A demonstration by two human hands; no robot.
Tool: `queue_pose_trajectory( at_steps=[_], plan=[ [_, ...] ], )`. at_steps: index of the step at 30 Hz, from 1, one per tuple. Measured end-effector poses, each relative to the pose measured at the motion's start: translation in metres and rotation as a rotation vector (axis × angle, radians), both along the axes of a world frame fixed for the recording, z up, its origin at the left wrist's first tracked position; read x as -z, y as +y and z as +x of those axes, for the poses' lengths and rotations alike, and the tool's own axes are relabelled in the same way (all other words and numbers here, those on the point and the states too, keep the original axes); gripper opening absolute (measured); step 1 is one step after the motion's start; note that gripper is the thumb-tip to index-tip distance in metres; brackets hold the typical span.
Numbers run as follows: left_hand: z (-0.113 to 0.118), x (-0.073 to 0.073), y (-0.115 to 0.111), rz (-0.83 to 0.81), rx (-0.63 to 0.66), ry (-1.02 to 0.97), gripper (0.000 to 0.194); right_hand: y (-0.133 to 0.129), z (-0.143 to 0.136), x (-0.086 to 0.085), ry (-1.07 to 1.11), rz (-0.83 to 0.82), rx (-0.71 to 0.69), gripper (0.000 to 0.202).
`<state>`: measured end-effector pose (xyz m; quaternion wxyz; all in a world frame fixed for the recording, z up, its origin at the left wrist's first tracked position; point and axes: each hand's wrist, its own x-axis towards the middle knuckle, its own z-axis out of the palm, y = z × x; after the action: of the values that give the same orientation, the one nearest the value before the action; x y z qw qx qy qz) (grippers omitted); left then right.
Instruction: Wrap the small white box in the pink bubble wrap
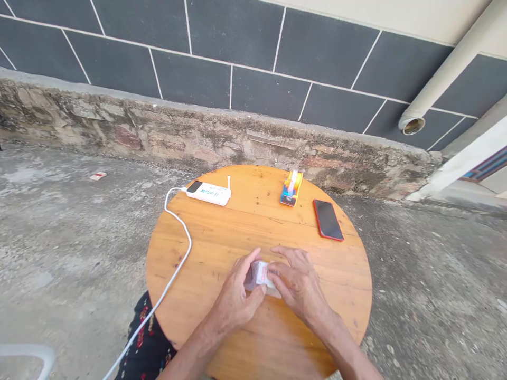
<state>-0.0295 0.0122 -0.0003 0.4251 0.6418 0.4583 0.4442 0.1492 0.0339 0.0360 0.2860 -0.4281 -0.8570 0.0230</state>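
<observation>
A small clear-wrapped packet (pixel 261 272) with a white, red-printed label is near the front middle of the round wooden table. My left hand (pixel 236 294) grips it from the left, with thumb and fingers around its side. From the right, my right hand (pixel 300 281) pinches the packet's label side between thumb and fingers, the index finger raised. What lies inside the wrapping is too small and blurred to make out.
On the round table (pixel 222 237) lie a white device (pixel 209 193) with a white cable (pixel 186 253), a yellow and blue tape dispenser (pixel 291 189), and a red-edged phone (pixel 328 220). Behind is a stone-based wall with a pipe (pixel 443 84).
</observation>
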Motion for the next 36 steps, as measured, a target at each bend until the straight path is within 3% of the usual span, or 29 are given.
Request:
queue_pose_trajectory(
  at_steps=[4, 12, 19, 25, 36],
  plan=[
    [0.001, 0.004, 0.0, 0.027, -0.006, -0.013, 0.064, 0.001, -0.007, -0.004, -0.041, 0.007, -0.003, 0.02],
    [0.003, 0.007, 0.003, 0.066, -0.061, 0.075, 0.059, 0.005, -0.01, 0.0, 0.098, -0.127, 0.014, 0.017],
    [0.005, 0.01, 0.002, 0.075, -0.015, 0.073, 0.067, -0.004, -0.008, -0.019, 0.181, -0.264, 0.015, 0.013],
    [0.004, 0.01, 0.001, 0.194, 0.071, 0.077, 0.084, -0.005, -0.005, -0.036, 0.375, -0.424, 0.036, 0.014],
    [0.004, 0.016, 0.001, 0.175, 0.024, 0.079, 0.086, 0.021, 0.0, -0.051, 0.424, -0.44, 0.061, 0.016]
  ],
)
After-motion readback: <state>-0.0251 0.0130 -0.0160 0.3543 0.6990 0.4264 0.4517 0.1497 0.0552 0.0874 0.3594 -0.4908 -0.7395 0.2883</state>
